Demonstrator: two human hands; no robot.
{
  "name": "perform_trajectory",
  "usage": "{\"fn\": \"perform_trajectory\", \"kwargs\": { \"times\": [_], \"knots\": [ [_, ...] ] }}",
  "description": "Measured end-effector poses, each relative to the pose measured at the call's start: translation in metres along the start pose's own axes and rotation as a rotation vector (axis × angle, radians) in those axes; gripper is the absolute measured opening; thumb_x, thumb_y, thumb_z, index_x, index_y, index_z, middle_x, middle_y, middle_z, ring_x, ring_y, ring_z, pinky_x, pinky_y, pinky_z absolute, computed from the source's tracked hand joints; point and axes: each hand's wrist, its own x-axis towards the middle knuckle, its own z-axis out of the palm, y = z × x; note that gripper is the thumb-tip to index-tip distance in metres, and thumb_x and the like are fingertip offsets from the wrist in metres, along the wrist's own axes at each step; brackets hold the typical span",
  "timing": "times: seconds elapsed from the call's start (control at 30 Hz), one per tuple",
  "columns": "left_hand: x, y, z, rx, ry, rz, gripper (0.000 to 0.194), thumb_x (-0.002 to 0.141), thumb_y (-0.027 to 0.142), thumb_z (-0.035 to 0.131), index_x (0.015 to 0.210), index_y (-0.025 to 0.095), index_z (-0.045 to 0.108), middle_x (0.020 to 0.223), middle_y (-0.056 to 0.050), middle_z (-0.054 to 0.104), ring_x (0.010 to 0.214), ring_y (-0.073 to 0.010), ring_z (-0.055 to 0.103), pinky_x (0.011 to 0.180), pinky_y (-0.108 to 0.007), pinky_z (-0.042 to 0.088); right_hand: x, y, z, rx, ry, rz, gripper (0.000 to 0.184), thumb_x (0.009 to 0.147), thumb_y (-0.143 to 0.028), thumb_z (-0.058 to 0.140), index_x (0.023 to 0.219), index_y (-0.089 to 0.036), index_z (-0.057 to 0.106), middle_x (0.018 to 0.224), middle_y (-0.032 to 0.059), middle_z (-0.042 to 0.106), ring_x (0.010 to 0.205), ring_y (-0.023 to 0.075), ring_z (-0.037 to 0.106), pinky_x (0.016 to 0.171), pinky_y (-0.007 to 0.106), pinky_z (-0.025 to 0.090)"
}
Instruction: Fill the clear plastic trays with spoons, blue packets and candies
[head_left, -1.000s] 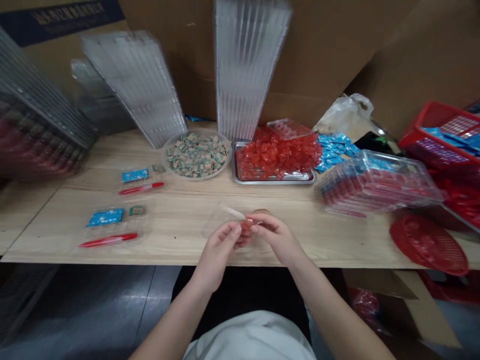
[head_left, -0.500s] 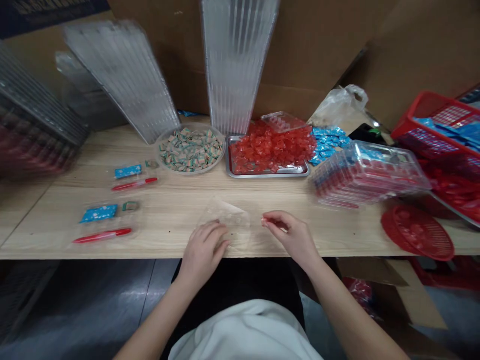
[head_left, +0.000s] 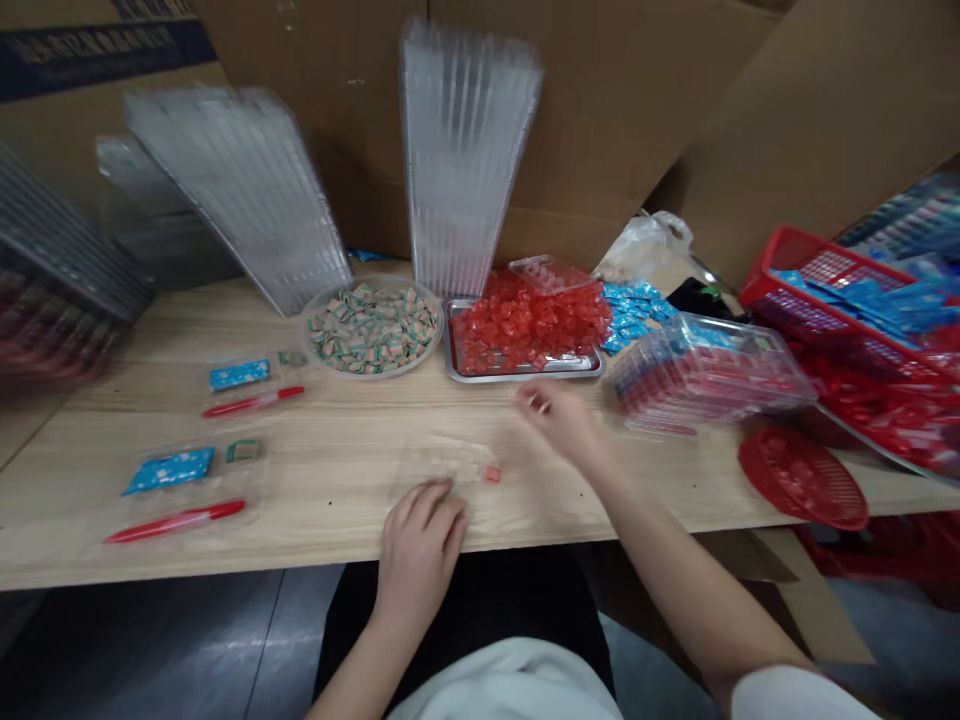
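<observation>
The left hand (head_left: 420,545) is resting open on a clear plastic bag (head_left: 442,465), closer to the small red candy (head_left: 491,474) lying just to its right. The right hand (head_left: 556,420) is hovering farther up and to the right, fingers curled narrowly, too blurred to tell if it's holding anything.

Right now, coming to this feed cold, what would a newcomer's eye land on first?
The heap of red sweets on a steel tray at the table's back centre stands out most. Tall stacks of clear plastic trays lean on cardboard behind it. Nearer, the left hand rests at a clear plastic bag, a small red cube nearby, the right hand above.
</observation>
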Motion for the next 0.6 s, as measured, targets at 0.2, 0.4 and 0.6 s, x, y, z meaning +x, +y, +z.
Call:
{"fn": "perform_trajectory", "kwargs": {
  "times": [0.2,0.4,0.6],
  "knots": [
    [-0.001,-0.002,-0.002,-0.006,-0.027,-0.009,0.017,0.086,0.022,0.052,0.100,0.021,0.060,0.112,-0.009,0.061,0.105,-0.0245,0.053,0.089,-0.043,0.046,0.064,0.048,-0.008,-0.174,0.243,0.120,0.012,0.078,-0.020,0.053,0.085,-0.015,0.062,0.087,0.0094,0.067,0.081,0.0211,0.059,0.074,0.032,0.043],
    [-0.005,-0.007,-0.004,-0.006,-0.113,0.055,0.024,0.086,0.022,0.051,0.109,0.020,0.058,0.121,-0.010,0.057,0.117,-0.0254,0.048,0.096,-0.044,0.043,0.024,0.026,-0.005,0.166,0.076,0.046,0.009,0.075,-0.017,0.053,0.080,-0.016,0.060,0.084,0.0064,0.067,0.075,0.0170,0.061,0.069,0.029,0.047],
    [-0.004,-0.006,-0.003,-0.003,-0.106,0.069,0.025,0.086,0.024,0.052,0.110,0.020,0.057,0.121,-0.009,0.057,0.117,-0.0248,0.048,0.096,-0.043,0.044,-0.014,-0.031,-0.006,0.223,-0.364,-0.307,0.015,0.075,-0.008,0.054,0.081,-0.017,0.064,0.086,0.0041,0.062,0.078,0.0130,0.059,0.070,0.025,0.047]
  ]
}}
